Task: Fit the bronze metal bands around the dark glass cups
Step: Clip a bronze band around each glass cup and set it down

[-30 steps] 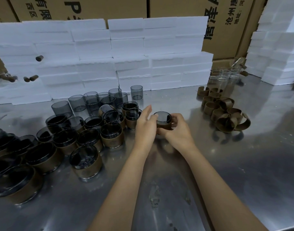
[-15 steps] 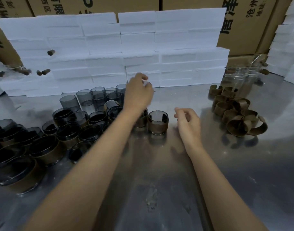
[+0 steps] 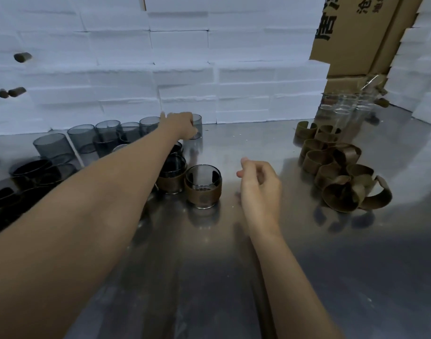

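The left hand (image 3: pixel 181 124) reaches to the back of the steel bench (image 3: pixel 234 277), its grip curled around a bare dark glass cup (image 3: pixel 197 126) at the right end of the unbanded row, in front of the white foam blocks (image 3: pixel 185 69). The right hand (image 3: pixel 259 189) hovers over the bench, fingers loosely curled and holding nothing. Just to its left stands a banded cup (image 3: pixel 203 186). Loose bronze bands (image 3: pixel 341 172) lie heaped well to the right.
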Motion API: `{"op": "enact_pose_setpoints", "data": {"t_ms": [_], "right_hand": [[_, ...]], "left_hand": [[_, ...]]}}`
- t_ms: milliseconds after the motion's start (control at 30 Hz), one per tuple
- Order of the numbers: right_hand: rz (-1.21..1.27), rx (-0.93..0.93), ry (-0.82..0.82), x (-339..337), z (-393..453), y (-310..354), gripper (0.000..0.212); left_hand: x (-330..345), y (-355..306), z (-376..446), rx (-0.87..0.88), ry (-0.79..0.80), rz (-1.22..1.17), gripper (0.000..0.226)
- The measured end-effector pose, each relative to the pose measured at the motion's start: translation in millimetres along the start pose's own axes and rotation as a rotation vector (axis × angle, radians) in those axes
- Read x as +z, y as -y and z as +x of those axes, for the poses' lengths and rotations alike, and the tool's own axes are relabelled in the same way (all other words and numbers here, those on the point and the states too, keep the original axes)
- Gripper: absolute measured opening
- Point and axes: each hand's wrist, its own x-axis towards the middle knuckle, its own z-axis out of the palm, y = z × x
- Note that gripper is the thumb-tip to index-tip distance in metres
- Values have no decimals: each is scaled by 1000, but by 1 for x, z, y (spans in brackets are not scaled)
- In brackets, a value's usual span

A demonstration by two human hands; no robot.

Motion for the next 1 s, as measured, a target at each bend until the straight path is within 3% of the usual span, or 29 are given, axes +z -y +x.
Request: {"op": "enact_pose_setpoints", "data": {"t_ms": [100, 167, 267, 400, 467, 633, 733, 800, 867, 1000], "right_hand": [[0, 4, 2, 0, 0, 1, 20], [-1, 7, 14, 0, -2, 4, 18], [-14, 13, 0, 1, 0, 5, 17], [-24, 14, -10, -3, -5, 11, 25], [12, 32, -8, -5, -8, 15, 34], [187, 146, 19, -12, -9, 34, 65], [207, 119, 157, -17, -13, 36, 68], [175, 120, 216, -17, -15, 37, 70], [94, 94, 243, -17, -16, 37, 72], [-50, -11, 171, -18, -15, 31, 55]], "left_hand": [[-3, -3, -8, 51, -44, -92, 29], [-13, -10, -22, 109, -90, -205, 22], [-33, -24, -52, 137, -199, -579, 17], [-60, -44, -128, 147, -272, -1111, 52], [-59, -53, -166, 142, -236, -1339, 58], [-15, -72, -228, 45, -23, -1691, 44], [18, -77, -238, 57, 97, -1790, 27], [30, -77, -238, 62, 138, -1790, 31], [34, -76, -234, 38, 127, -1687, 38], [47, -66, -225, 65, -12, -1400, 41]]}}
